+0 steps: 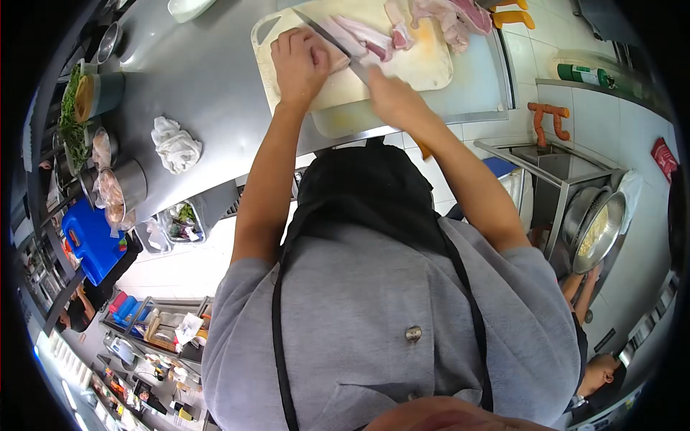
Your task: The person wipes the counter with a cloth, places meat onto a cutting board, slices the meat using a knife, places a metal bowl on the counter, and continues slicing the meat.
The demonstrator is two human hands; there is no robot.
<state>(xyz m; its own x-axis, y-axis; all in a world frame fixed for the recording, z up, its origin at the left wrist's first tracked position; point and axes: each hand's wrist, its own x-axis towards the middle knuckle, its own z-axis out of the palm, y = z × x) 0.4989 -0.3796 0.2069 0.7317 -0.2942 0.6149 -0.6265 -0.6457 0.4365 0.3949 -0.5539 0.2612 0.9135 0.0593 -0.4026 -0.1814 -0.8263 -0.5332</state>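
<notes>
A kitchen knife (323,34) lies across a white cutting board (277,75), its handle hidden in the closed fingers of my right hand (397,102). My left hand (297,65), with curled fingers, presses a piece of raw meat (336,60) on the board, just left of the blade. Beyond the knife are cut strips of pale, pinkish meat (365,34). A larger raw piece (460,23) lies at the board's far right corner.
On the steel counter (208,72) lie a crumpled white cloth (176,146) and, at the left edge, metal containers (129,187) of food. At right stands a sink (553,161); near it, another person's hands (591,276) hold a metal bowl (600,233).
</notes>
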